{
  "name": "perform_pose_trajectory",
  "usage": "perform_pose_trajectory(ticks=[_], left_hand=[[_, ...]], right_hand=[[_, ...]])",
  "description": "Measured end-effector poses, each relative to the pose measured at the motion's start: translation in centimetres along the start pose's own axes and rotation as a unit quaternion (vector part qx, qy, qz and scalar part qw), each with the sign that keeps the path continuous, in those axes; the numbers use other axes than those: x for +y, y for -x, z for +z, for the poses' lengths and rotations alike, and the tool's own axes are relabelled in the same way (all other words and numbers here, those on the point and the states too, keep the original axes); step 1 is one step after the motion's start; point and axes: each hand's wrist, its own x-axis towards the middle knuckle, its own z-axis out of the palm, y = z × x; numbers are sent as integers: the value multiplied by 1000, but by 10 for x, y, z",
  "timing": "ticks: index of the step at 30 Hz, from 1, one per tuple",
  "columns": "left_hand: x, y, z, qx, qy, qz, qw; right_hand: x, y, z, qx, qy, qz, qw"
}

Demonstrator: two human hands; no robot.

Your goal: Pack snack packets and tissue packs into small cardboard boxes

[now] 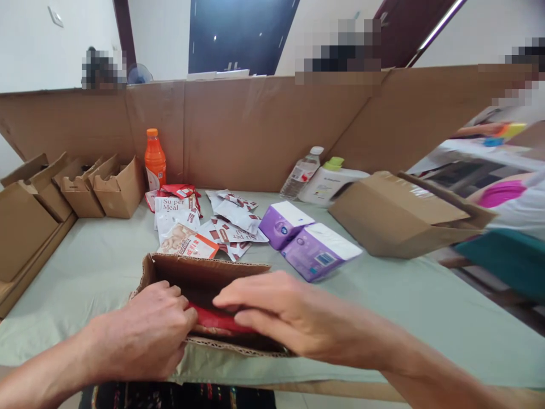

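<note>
A small open cardboard box [208,264] stands at the table's near edge, with a shiny red packet [221,319] inside. My left hand [142,329] reaches over the box's left side, its fingers curled closed at the left end of the packet. Over the right half of the opening is my right hand [281,309], thumb and fingers apart, fingertips close to the packet's right end. Both hands hide parts of the box walls. Just behind the box lie an orange and white snack packet [189,241] and several white "Super Meal" sachets [238,218].
Two purple tissue packs [317,253] lie right of the sachets. Farther back are an orange drink bottle [154,159], a clear bottle [301,173] and a white pump bottle [326,184]. Cardboard boxes [119,184] line the left; another box [383,216] lies right. A cardboard screen [264,133] closes the back.
</note>
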Motion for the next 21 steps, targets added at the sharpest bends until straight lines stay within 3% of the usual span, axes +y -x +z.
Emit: perform_pose_trajectory(ticks=[3, 4, 6, 9, 13, 16, 21], left_hand=[[-2, 0, 0, -4, 23, -6, 1000], [-2, 0, -1, -4, 34, -7, 999], [-1, 1, -1, -8, 52, -13, 999], [0, 1, -2, -15, 72, -24, 997], [1, 1, -3, -27, 91, -34, 995], [1, 1, -3, -31, 95, -41, 994], [0, 0, -5, -33, 94, -33, 994]], right_hand=[[19, 7, -22, 190, -35, 17, 981], [31, 4, -27, 232, -44, 45, 971], [64, -8, -30, 257, -54, 122, 957], [121, -39, -16, 184, -39, 239, 953], [176, -78, 20, 133, -26, 285, 949], [194, -95, 39, 108, -17, 299, 948], [204, -105, 47, 72, -44, 287, 954]])
